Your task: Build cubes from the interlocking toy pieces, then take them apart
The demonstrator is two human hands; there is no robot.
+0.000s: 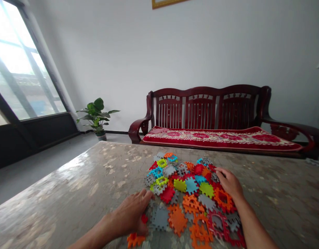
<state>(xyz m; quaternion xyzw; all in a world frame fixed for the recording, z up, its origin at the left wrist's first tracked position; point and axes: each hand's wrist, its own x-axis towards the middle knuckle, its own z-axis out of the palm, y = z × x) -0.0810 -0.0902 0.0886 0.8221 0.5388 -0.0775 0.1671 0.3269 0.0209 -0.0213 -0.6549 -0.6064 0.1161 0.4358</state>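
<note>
A heap of flat plastic interlocking tiles [186, 193] in red, orange, blue, green and grey lies spread on a marbled table [78, 186]. My left hand [132, 214] rests palm down on the heap's left edge, fingers stretched over grey and red pieces. My right hand [229, 182] lies on the right side of the heap, fingers curled down onto red and grey tiles. Neither hand lifts a piece.
Behind the table stands a dark red wooden bench [208, 110] with a red flowered cushion [221, 136]. A potted plant [97, 116] sits on the floor by a large window [16, 65] at left. A picture frame's edge [164, 3] shows on the white wall.
</note>
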